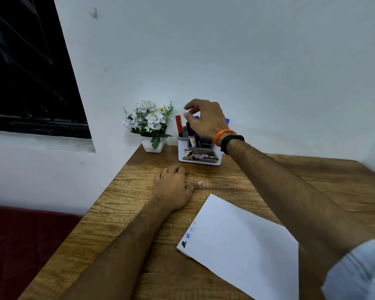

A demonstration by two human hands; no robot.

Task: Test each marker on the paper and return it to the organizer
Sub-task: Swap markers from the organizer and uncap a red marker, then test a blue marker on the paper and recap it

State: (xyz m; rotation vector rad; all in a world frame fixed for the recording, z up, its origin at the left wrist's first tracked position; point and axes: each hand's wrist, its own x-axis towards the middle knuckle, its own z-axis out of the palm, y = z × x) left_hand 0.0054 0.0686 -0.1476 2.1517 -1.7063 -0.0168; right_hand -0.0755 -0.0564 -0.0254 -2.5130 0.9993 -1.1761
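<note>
**Right hand above the marker holder, left hand flat on the desk**

A small white pot of artificial white flowers [149, 124] stands just left of the white and grey plastic desk organizer [200, 155], both at the far edge of the wood-grain desk [139, 213], against the pale wall [247, 61]. The flowers crowd the organizer's left side; the right side has bare desk beside it.

The right hand [206, 121] hovers over the organizer with its fingers loosely curled and its thumb and forefinger close together. It holds nothing that can be seen. A red-capped marker [178, 126] stands upright in the left compartment, apart from the fingertips. A black-capped marker with a white barrel [191, 135] leans beside it, just under the hand. Blue caps [227, 121] peek out behind the hand; how many markers stand there cannot be told.

The left hand [173, 187] rests palm down on the desk in front of the organizer, fingers relaxed, thumb out to the right.

A white sheet of paper [243, 245] lies nearer the person, well apart from the organizer, bearing small black, blue and faint red test marks along its left edge. Its near right part is cut off by the frame and the right forearm.

A dark window [26, 72] fills the upper left, and a dark red seat [20, 245] lies beyond the desk's left edge.
</note>
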